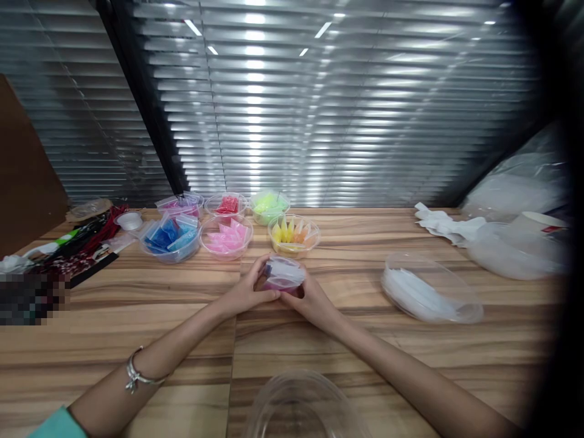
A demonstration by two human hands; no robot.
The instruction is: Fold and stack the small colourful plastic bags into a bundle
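Note:
Between both hands, a stack of small clear packets (283, 272) with purple and pink at its lower part is held above the wooden table (182, 340). My left hand (252, 291) grips its left side, the thumb along the near edge. On the right side my right hand (312, 299) has its fingers wrapped round the same packets. Just beyond the hands stands a clear bowl (294, 244) of yellow and orange packets. A bowl (227, 254) of pink packets is to its left.
Farther left are bowls of blue (171, 254), purple (180, 205), red (227, 205) and green (270, 207) packets. An oval container (431, 295) with white strips lies right. An empty clear container (305, 401) sits at the near edge. Cords (86, 249) lie left.

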